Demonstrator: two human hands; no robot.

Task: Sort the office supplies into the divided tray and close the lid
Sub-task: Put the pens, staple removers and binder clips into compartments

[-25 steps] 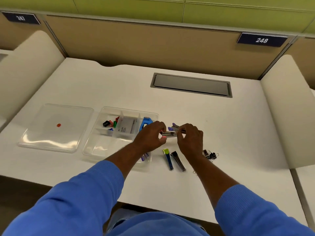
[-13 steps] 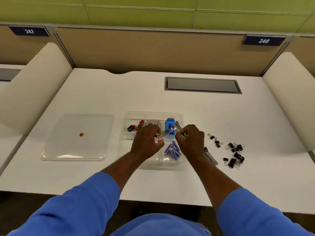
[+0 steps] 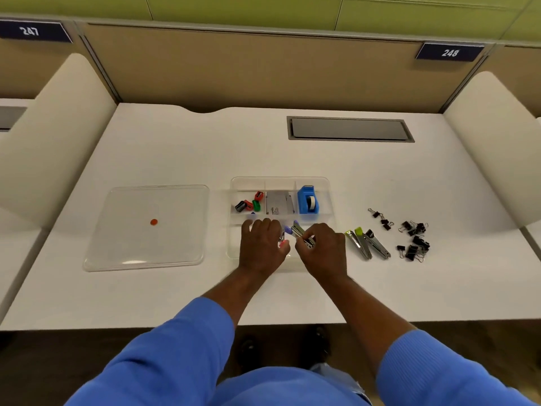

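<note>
The right hand (image 3: 322, 250) pinches a purple-tipped clipper (image 3: 299, 233) slanting forward-left from its fingers, directly over the tray (image 3: 281, 179) near compartment; the left hand (image 3: 262, 244), just beside, pinches a pink-tipped clipper (image 3: 283, 244)

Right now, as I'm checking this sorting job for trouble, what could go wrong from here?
1. The left hand pinches a pink-tipped tool and the right hand a purple-tipped tool, close together over the tray; either could slip into the wrong compartment.
2. The tape dispenser stands tall, so the lid may not shut flat.
3. The binder clips lie scattered on the table; one could be missed.
</note>
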